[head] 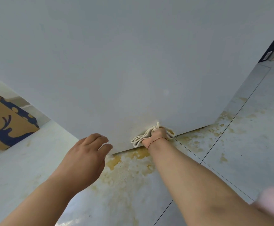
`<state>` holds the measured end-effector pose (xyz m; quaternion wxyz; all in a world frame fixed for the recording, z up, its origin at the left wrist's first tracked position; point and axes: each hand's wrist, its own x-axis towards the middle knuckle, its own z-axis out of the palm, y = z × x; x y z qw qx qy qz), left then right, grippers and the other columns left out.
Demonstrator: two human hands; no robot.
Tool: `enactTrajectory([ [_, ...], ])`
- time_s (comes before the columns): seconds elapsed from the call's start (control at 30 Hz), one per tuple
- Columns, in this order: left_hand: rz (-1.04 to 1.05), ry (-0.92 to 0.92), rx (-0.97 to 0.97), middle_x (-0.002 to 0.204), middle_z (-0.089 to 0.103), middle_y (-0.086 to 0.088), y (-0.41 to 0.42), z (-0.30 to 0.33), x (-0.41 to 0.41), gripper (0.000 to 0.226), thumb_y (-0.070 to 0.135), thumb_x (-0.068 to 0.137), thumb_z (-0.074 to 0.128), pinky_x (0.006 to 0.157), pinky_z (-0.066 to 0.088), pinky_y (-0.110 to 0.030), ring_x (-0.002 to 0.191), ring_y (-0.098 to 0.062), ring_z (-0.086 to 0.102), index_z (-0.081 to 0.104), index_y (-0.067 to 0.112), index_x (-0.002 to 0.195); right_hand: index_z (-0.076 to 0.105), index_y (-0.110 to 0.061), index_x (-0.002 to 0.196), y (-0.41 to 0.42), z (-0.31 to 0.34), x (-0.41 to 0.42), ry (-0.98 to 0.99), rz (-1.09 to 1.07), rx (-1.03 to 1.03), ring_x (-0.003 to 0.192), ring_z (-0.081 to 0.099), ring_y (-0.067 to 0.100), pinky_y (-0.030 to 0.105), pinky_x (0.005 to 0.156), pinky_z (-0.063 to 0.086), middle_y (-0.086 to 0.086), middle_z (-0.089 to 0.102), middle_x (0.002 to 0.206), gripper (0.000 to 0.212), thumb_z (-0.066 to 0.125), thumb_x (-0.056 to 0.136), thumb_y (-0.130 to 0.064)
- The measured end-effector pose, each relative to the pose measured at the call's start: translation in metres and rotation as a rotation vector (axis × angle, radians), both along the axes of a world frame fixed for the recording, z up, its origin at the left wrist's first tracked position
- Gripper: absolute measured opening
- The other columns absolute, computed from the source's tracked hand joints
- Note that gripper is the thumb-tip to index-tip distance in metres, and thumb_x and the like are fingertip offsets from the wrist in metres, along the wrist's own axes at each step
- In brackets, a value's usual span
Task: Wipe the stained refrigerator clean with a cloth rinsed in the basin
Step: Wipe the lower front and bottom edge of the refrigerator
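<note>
Pressing low on the refrigerator [133,62], the right hand [157,134] bunched the folded cream cloth [142,137] against the panel's bottom edge, fingers curled round it. At nine o'clock from the cloth, well apart, the left hand [84,157] hovered, fingers relaxed, holding nothing. Yellow stains [126,167] spread over the floor tiles [247,144] at six o'clock.

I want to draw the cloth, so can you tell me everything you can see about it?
The cloth is cream-white and looks like soft woven fabric, folded into several layers whose wavy edges show at its left end. A small corner pokes up at the top. The right hand holds it, pressed flat against the bottom edge of the pale grey refrigerator, just above the floor. A yellowish stain shows on its right end. It looks bunched, not spread out.
</note>
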<state>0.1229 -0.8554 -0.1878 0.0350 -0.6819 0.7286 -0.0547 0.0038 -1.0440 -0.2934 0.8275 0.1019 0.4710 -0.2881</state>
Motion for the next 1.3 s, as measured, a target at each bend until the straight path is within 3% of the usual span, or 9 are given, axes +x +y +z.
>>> enactTrajectory([
  [0.13,0.001,0.0,-0.019,0.1,0.069,-0.001,0.008,-0.001,0.006,0.04,0.021,0.078,0.039,0.072,0.056,-0.033,0.097,-0.025,0.064,0.073,0.016,0.098,0.036,-0.014,0.046,0.028,-0.006,0.031,-0.188,-0.04,0.113,0.123,0.042,0.048,0.071,0.103,0.02,0.013,0.041,0.077,0.06,0.032,0.1,-0.04],
  [0.27,-0.009,-0.007,-0.05,0.099,0.069,0.001,0.015,-0.001,0.011,0.04,0.022,0.077,0.038,0.07,0.056,-0.03,0.095,-0.023,0.064,0.073,0.018,0.098,0.039,-0.012,0.051,0.029,0.017,0.029,-0.106,0.038,0.087,0.1,0.049,0.033,0.06,0.097,0.029,0.013,0.049,0.064,0.056,0.037,0.1,-0.04],
  [0.43,-0.004,0.012,-0.078,0.096,0.069,0.003,0.011,0.0,0.014,0.035,0.019,0.077,0.045,0.068,0.056,-0.031,0.093,-0.022,0.064,0.072,0.017,0.097,0.062,-0.015,0.111,0.019,0.05,0.002,-0.052,0.105,0.005,0.131,0.04,0.042,0.064,0.104,0.028,0.017,0.049,0.135,0.037,0.029,0.103,-0.03],
  [0.6,0.034,0.067,-0.048,0.095,0.069,0.004,0.008,-0.005,0.012,0.028,0.009,0.073,0.068,0.071,0.057,-0.032,0.093,-0.022,0.065,0.073,0.017,0.099,0.057,-0.017,0.063,0.023,0.064,-0.02,-0.07,0.142,-0.238,0.081,0.058,0.038,0.062,0.1,0.033,0.023,0.068,0.068,0.052,0.026,0.103,-0.026],
  [0.67,0.076,0.114,-0.035,0.097,0.07,0.005,0.007,-0.006,0.012,0.03,0.005,0.073,0.07,0.073,0.056,-0.032,0.096,-0.023,0.064,0.073,0.018,0.1,0.06,-0.011,0.057,0.03,0.064,-0.026,-0.073,0.195,-0.315,0.077,0.055,0.033,0.058,0.106,0.031,0.017,0.064,0.071,0.057,0.029,0.102,-0.025],
  [0.8,0.437,0.388,0.083,0.107,0.067,0.007,0.002,-0.007,0.002,0.031,0.006,0.09,0.048,0.085,0.048,-0.028,0.105,-0.016,0.058,0.069,0.021,0.108,0.056,-0.006,0.073,0.047,0.047,-0.048,-0.006,0.376,-0.415,0.069,0.053,0.024,0.047,0.111,0.032,0.01,0.053,0.075,0.038,0.034,0.101,-0.018],
  [0.93,0.883,1.118,0.22,0.091,0.071,-0.007,-0.01,-0.003,-0.014,0.024,0.006,0.092,0.047,0.077,0.052,-0.033,0.081,-0.021,0.065,0.07,0.009,0.091,0.063,-0.005,0.043,0.06,0.052,-0.074,-0.126,0.458,-0.407,0.04,0.061,0.019,0.04,0.075,0.042,0.005,0.052,0.036,0.072,0.03,0.103,-0.032],
  [1.13,1.066,1.522,0.304,0.079,0.067,-0.013,-0.017,-0.008,-0.037,0.023,0.022,0.093,0.054,0.076,0.053,-0.038,0.069,-0.026,0.066,0.064,0.003,0.1,0.073,-0.008,0.105,0.067,0.039,-0.075,-0.265,0.465,-0.426,0.101,0.065,0.037,0.051,0.09,0.05,0.019,0.067,0.113,0.069,0.038,0.088,-0.065],
  [1.3,1.242,1.759,0.365,0.079,0.064,-0.015,-0.012,-0.028,-0.051,0.015,0.018,0.093,0.056,0.072,0.056,-0.038,0.068,-0.029,0.066,0.059,0.005,0.102,0.063,-0.008,0.121,0.073,0.024,-0.072,-0.224,0.481,-0.407,0.116,0.057,0.039,0.051,0.097,0.045,0.021,0.061,0.124,0.06,0.047,0.09,-0.057],
])
